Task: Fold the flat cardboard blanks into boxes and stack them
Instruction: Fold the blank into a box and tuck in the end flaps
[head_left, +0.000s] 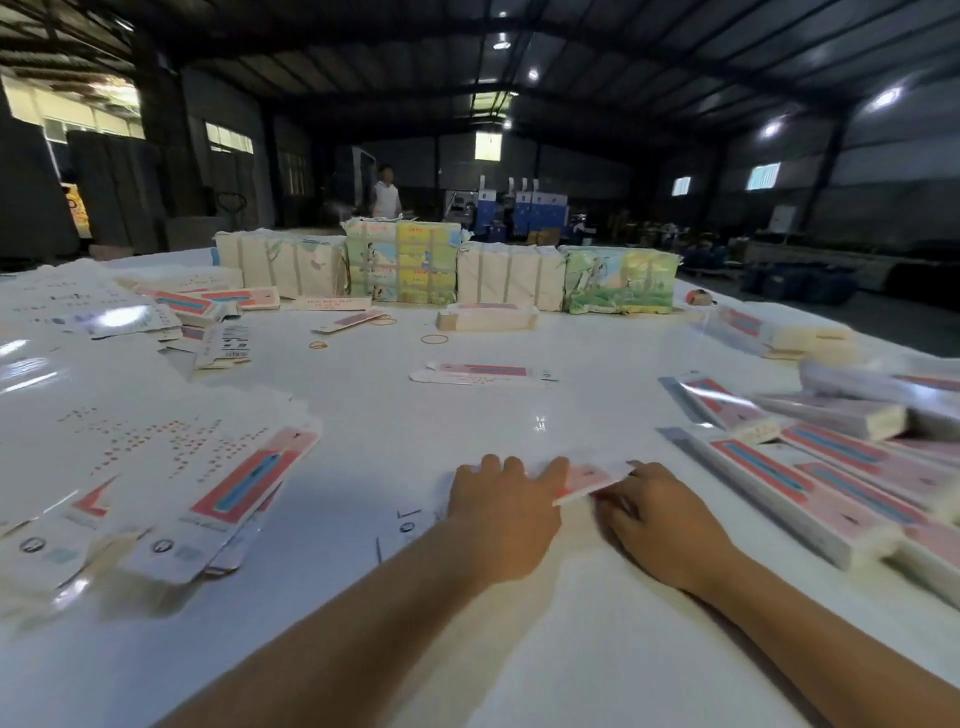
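A: Nearest the camera, head view: what do the two forearms lead to?

B: Left hand (501, 512), fingers straight and close together, pressing flat on a blank (589, 480) that lies on the white desk (519, 649). Right hand (657, 522), fingers curled, pinching the blank's near edge.

A: Left of the hands?

B: Fanned flat blanks (171, 488), overlapping, near the desk's left edge.

A: Right side?

B: Folded boxes (831, 488) lying in a loose pile, some overlapping.

A: Farther back?

B: One single blank (483, 373) mid-desk, rubber bands (434, 339) beyond it, and wrapped bundles (447, 267) in a row along the far edge.
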